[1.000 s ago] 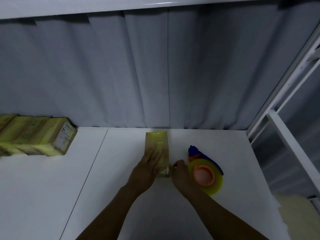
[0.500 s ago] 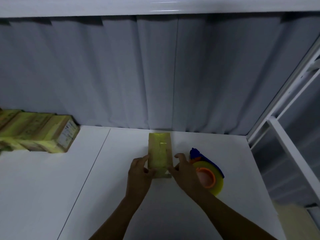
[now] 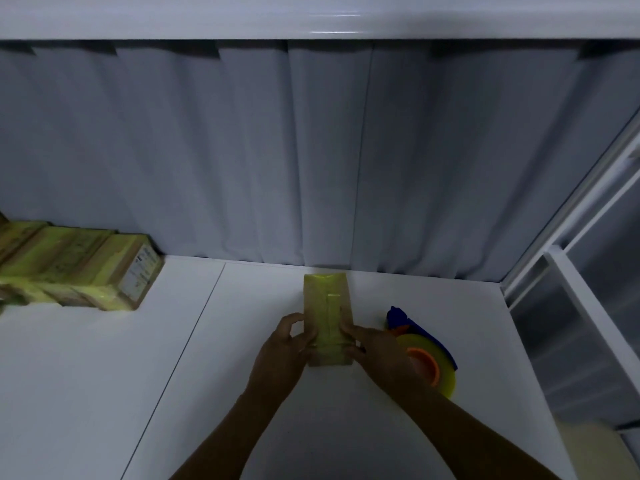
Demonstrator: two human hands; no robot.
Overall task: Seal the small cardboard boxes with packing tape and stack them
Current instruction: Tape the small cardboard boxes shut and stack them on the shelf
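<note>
The small cardboard box [image 3: 327, 306] lies in the middle of the white worktop [image 3: 104, 375], its long axis running from near to far, with a strip of yellow tape [image 3: 325, 289] along its top face and folded over the far end. The left hand [image 3: 282, 351] grips the near left edge with curled fingers, and the right hand [image 3: 377, 351] holds the near right edge, thumb on top and fingers down the side, so both hands clasp the box between them. Whether its base sits on the worktop or is just clear of it cannot be told. The step in hand looks like finishing the seal at the near end and getting ready to carry the box off. To do it well, press the thumbs along the strip from the middle outward so no bubble or loose corner remains, then rub the near tail of the tape down over the end flap before lifting. Keep the squeeze light and even, since thin card will likely buckle under a hard pinch. The tape dispenser [image 3: 429, 362], with a blue handle, orange core and yellow roll, sits just beside the right hand on the right, so lift straight up to avoid knocking it. The stack of taped boxes [image 3: 79, 271] waits at the far left against the grey curtain [image 3: 242, 150]; set this one down square with its neighbours there.
</note>
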